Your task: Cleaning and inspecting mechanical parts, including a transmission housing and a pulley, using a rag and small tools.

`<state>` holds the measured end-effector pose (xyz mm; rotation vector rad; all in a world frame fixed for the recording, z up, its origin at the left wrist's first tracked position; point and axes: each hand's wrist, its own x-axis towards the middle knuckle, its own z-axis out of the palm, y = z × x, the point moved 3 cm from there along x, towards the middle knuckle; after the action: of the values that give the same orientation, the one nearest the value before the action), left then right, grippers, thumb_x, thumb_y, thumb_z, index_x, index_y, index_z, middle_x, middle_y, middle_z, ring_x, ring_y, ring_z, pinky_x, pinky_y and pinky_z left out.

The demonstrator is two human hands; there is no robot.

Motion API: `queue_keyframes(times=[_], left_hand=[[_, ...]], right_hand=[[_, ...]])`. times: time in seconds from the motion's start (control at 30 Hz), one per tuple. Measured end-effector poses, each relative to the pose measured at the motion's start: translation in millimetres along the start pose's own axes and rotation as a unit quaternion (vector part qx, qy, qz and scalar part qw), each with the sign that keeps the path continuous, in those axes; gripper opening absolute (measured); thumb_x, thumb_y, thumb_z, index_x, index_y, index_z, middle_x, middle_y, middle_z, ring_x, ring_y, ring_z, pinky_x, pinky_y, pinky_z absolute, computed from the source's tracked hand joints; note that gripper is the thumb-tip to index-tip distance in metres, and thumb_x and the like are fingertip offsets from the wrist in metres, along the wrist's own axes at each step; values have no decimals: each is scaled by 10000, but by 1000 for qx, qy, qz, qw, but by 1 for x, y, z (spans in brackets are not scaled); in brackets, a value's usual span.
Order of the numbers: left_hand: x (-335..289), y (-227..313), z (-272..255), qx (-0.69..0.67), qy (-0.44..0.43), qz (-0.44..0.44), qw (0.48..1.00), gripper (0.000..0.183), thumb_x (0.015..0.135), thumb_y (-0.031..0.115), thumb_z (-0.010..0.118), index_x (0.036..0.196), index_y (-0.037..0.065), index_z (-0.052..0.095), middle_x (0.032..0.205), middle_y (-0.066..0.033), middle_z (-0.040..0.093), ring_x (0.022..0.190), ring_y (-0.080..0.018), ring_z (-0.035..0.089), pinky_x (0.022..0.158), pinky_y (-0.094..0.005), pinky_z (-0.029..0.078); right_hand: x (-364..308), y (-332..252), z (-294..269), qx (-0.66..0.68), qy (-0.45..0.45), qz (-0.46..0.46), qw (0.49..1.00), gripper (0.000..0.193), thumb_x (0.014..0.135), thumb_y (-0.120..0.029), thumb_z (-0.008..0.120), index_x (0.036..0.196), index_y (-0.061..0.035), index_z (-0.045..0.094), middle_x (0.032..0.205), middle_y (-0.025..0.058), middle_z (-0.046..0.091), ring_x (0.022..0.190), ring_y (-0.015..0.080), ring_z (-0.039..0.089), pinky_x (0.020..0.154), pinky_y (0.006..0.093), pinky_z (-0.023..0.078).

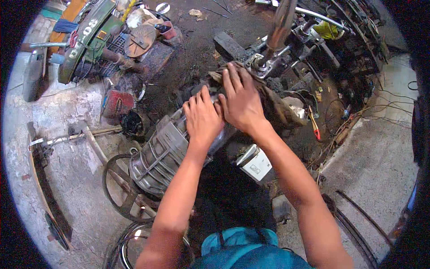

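- My bare left hand (204, 115) is back upward, pointing forward, fingers slightly spread and gently bent.
- My bare right hand (244, 101) is just beside it, reaching farther forward, back upward, fingers extended.
- My bare left forearm (182, 186) and bare right forearm (287, 166) slant inward, converging toward the hands.

Hands (203, 117) (245, 105) partly hide the metal casing (154, 154) — white box label (255, 169) too small to read

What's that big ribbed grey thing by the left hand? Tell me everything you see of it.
It's a ribbed casing, shiny grey and metallic-looking, with raised ribs crossing its body and a rounded lower-left end. It slants from lower left to upper right. The left hand is over its upper end, though contact is unclear; the left forearm hides part.
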<state>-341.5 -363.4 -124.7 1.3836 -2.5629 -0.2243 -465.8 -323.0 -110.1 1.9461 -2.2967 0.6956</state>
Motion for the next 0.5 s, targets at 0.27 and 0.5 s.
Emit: queue_keyframes(times=[0.27, 0.5], left_hand=[[1, -2, -4, -2, -28, -24, 999, 523, 911, 200, 591, 1364, -32, 476, 1208, -233, 648, 1092, -390, 605, 958, -512, 421], [4, 1, -5, -7, -24, -16, 1000, 517, 912, 185, 591, 1371, -23, 471, 1164, -238, 653, 1077, -396, 606, 927, -517, 430]], right_hand=[[-17, 13, -7, 102, 11, -32, 994, 574, 916, -218, 617, 1399, 72, 503, 1447, 245, 516, 1399, 389, 430, 1177, 468, 342], [1, 10, -2, 83, 36, -46, 995, 521, 932, -271, 609, 1334, 58, 574, 1365, 219, 595, 1322, 362, 520, 1152, 447, 376]])
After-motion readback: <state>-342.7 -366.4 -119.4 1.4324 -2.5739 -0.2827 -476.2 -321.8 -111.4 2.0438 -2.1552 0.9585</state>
